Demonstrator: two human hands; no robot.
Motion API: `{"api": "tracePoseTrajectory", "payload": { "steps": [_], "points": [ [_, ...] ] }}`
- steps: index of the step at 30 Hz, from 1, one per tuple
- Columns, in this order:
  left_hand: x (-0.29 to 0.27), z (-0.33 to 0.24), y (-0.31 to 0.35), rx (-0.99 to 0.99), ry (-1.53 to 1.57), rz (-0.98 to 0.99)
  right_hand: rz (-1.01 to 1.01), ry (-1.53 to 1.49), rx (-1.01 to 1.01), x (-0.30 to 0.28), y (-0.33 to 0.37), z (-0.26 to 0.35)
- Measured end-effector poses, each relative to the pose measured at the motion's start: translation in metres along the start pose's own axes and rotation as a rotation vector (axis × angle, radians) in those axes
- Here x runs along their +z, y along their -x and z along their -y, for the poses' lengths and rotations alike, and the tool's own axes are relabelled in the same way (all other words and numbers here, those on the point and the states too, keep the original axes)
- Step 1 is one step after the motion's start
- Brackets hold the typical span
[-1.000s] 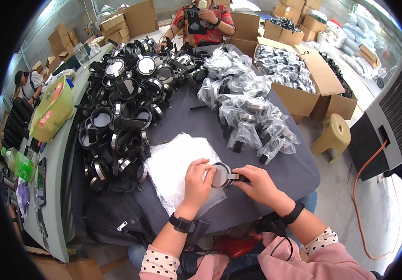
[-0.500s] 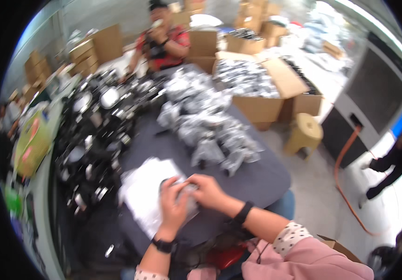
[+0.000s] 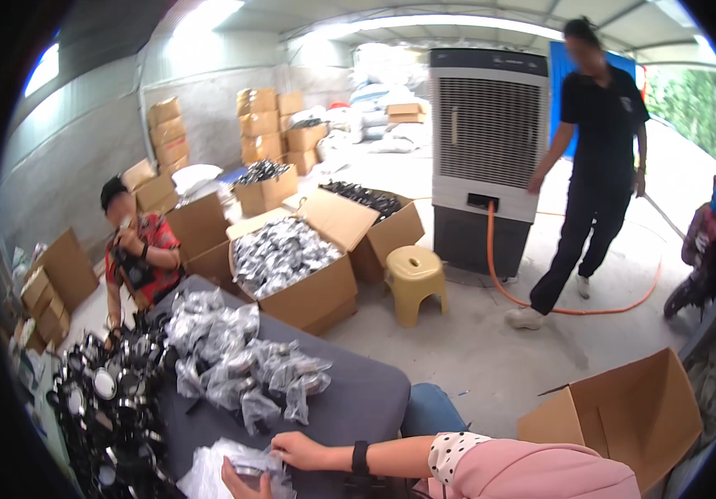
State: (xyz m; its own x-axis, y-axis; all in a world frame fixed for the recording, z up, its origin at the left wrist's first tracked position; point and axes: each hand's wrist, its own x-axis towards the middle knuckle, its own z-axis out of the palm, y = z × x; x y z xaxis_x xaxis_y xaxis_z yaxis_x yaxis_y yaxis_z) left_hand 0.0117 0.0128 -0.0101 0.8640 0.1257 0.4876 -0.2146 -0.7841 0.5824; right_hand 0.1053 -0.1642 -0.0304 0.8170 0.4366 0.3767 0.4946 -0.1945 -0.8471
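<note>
A round, silver-rimmed piece [image 3: 249, 471], partly hidden, is held amid whitish, translucent plastic bags [image 3: 201, 472].

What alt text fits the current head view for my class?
The left hand and right hand handle a shiny part and clear plastic at a grey table bearing bagged parts and black parts. Beyond are boxes and a standing person.

Bright scene, washed-out daylight at right, glowing roof strip [image 3: 433, 22], bent edges, black fisheye border

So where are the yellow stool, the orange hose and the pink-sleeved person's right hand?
Yellow stool [image 3: 416, 275], head view: seat's front edge.
Orange hose [image 3: 491, 241], head view: upper stretch.
Right hand [image 3: 300, 451], head view: its back.
</note>
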Motion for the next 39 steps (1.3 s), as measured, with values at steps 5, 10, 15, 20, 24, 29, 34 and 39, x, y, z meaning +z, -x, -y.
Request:
{"api": "tracePoseTrajectory", "payload": {
  "steps": [5, 10, 15, 20, 24, 29, 34, 39],
  "points": [
    [-0.006, 0.003, -0.006, -0.173, 0.288, -0.058, 0.143, -0.718, 0.649, 0.0, -0.002, 0.024],
    [0.0, 0.025, -0.01, -0.203, 0.342, -0.068, 0.047, -1.245, 0.857, 0.012, -0.004, 0.014],
    [0.001, 0.024, -0.008, -0.37, 0.503, -0.077, 0.021, -0.54, 0.484, 0.003, 0.007, 0.024],
    [0.008, 0.022, -0.005, -0.276, 0.182, -0.114, -0.187, 0.304, -0.18, -0.017, 0.01, 0.056],
    [0.016, 0.032, -0.003, -0.239, 0.164, -0.119, -0.201, 0.35, -0.164, 0.008, -0.013, 0.061],
    [0.021, 0.051, 0.003, -0.022, -0.06, -0.165, -0.063, 0.213, 0.03, 0.042, -0.007, 0.036],
    [0.01, 0.015, -0.005, -0.145, -0.038, -0.101, -0.02, 0.136, 0.028, 0.04, 0.002, 0.022],
    [0.008, 0.017, -0.004, -0.032, -0.116, -0.082, 0.033, 0.133, -0.017, 0.007, 0.02, 0.01]
  ]
}}
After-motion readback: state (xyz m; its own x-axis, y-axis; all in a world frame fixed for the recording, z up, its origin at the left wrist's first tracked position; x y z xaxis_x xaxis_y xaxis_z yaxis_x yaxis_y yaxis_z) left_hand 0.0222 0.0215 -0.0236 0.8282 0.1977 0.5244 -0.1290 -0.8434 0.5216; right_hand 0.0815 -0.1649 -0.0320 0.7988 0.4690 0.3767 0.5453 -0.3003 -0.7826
